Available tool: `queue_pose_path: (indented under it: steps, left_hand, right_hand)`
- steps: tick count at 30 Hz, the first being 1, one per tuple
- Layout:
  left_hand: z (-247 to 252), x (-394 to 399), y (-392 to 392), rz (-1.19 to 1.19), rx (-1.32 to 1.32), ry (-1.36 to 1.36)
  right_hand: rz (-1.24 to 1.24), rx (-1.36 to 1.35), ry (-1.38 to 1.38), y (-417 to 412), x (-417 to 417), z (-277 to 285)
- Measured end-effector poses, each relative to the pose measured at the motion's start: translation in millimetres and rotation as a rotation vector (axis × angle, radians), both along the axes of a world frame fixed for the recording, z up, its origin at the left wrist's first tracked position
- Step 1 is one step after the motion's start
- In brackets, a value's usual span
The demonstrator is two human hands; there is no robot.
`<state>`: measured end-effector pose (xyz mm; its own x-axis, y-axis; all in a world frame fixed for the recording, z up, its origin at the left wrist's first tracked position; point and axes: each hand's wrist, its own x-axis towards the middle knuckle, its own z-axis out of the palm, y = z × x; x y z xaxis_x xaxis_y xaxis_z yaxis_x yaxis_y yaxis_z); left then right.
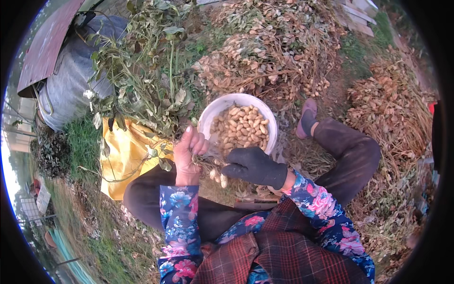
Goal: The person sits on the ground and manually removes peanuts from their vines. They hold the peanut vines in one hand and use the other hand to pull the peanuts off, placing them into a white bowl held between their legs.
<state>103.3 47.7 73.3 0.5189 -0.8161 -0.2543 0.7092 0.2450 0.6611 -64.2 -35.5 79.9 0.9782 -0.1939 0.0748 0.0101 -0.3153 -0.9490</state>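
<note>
My bare left hand (pixel 189 147) grips the stems of a peanut plant (pixel 156 71). Its wilted leaves spread beyond the hand, and its roots hang on the near side. Peanut pods (pixel 219 177) dangle from those roots. At the pods, my right hand (pixel 255 167), in a dark glove, has its fingers curled and its fingertips against them; part of that hold is hidden by the glove. Just beyond both hands stands a white bucket (pixel 273 124), with many picked peanuts (pixel 244 126) inside.
A yellow sack (pixel 120 152) lies beside my left knee. Piles of dried peanut plants (pixel 262 53) cover the ground ahead, with another heap (pixel 393 110) at the right. A grey covered bundle (pixel 74 78) under a reddish sheet (pixel 48 46) stands at the far left.
</note>
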Motion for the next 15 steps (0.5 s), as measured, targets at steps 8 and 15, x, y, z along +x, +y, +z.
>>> queue_pose_path:
  steps: [8, 15]
  left_hand:
    - [-8.3, 43.4, 25.1, 0.160, -0.428, 0.030]
    - [-10.3, 33.8, 24.5, 0.058, -0.695, 0.083]
  right_hand:
    - [-0.254, -0.067, 0.034, -33.4, -30.8, -1.6]
    - [-0.392, 0.280, 0.000, -37.5, 5.5, -43.3]
